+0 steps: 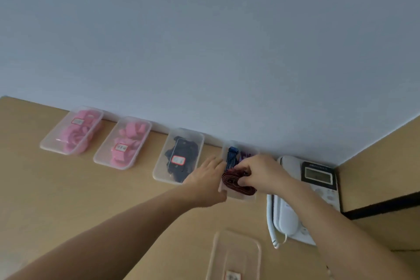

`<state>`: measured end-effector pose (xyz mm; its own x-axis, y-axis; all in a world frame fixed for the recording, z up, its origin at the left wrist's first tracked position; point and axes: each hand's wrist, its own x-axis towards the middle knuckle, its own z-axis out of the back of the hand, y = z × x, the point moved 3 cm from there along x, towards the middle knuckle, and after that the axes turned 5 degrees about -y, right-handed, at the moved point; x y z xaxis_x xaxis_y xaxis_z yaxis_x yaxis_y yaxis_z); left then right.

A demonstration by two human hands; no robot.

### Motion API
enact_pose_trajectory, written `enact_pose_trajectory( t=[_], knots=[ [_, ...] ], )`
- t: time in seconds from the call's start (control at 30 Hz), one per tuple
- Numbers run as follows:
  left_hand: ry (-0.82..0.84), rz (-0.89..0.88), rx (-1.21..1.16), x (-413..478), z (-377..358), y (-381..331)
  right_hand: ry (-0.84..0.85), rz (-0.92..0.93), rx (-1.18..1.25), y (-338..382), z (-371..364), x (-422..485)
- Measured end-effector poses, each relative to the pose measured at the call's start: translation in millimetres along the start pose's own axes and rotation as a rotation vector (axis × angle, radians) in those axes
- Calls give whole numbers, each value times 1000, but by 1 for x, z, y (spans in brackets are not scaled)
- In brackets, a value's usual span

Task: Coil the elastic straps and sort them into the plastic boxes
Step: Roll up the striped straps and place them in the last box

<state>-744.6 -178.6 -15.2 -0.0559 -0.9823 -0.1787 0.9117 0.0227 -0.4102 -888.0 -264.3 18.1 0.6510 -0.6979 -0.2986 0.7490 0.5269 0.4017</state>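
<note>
From the head view, four clear plastic boxes stand in a row along the back of the wooden surface (68, 200), close against the pale wall (204, 41). The two on the left, the first pink box (51, 142) and the second pink box (100, 159), hold pink straps. Next comes the black box (159, 173), filled with dark straps. Each of the three bears a small red-edged label.

Both hands meet at the right-end box (238, 198), which stands just beside a white telephone (306, 188). A blue striped strap (231, 155) lies in its far half. The dark red strap (236, 183), wound into a flat oval coil, sits in the near half, low inside the box.

The right hand (261, 173) reaches over the box from the right, its grip clamped on the coil with curled fingers and thumb pinching the top edge. The left hand (208, 179) lies against the box's left side, its grip apart, fingers fairly straight and holding nothing.

Nearer the camera, a fifth clear box (256, 248) rests on the surface, a label showing at its near end.
</note>
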Motion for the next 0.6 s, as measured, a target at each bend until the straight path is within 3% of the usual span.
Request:
enact_pose_trajectory(
  t=[0.2,0.43,0.6],
  knots=[
    [-55,31,-75,-6,-24,8,125,55,-70,-3,-30,22],
    [-160,-45,-40,-7,-22,7,94,77,-98,-8,-46,22],
    [-179,-60,70,4,-15,3,109,65,33,-15,-39,18]
  ],
)
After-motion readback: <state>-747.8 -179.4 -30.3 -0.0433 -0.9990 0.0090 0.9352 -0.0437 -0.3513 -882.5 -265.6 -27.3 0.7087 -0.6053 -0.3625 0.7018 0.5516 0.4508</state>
